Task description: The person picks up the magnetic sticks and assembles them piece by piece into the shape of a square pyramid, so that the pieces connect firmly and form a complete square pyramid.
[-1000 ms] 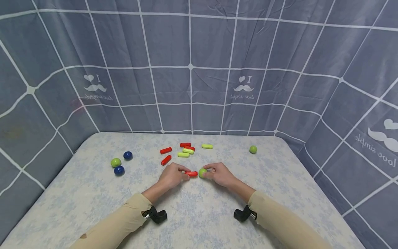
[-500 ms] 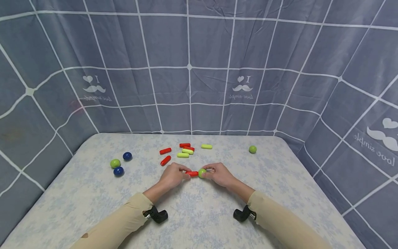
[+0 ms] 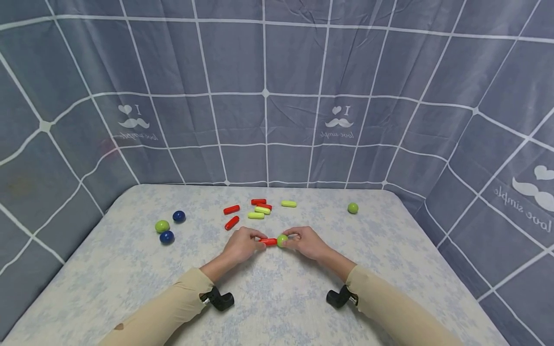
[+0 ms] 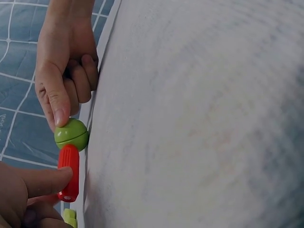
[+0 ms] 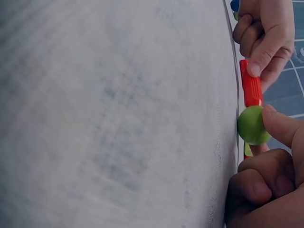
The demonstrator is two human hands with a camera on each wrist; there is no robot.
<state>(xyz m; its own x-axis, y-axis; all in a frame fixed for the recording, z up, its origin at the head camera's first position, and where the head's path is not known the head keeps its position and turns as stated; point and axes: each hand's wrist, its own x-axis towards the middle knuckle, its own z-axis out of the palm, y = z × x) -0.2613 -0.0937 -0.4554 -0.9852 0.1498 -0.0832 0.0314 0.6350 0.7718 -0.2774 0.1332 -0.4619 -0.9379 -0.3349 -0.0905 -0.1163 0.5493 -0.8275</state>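
Your right hand (image 5: 273,180) pinches the green ball (image 5: 252,125) against the red rod (image 5: 251,88); your left hand (image 5: 266,35) pinches the rod's far end.

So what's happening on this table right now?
A person is joining two toy pieces at the middle of the table. The left hand pinches a red rod, and the right hand holds a green ball against the rod's end. More red and yellow rods lie just beyond, and blue and green balls sit off to the left.
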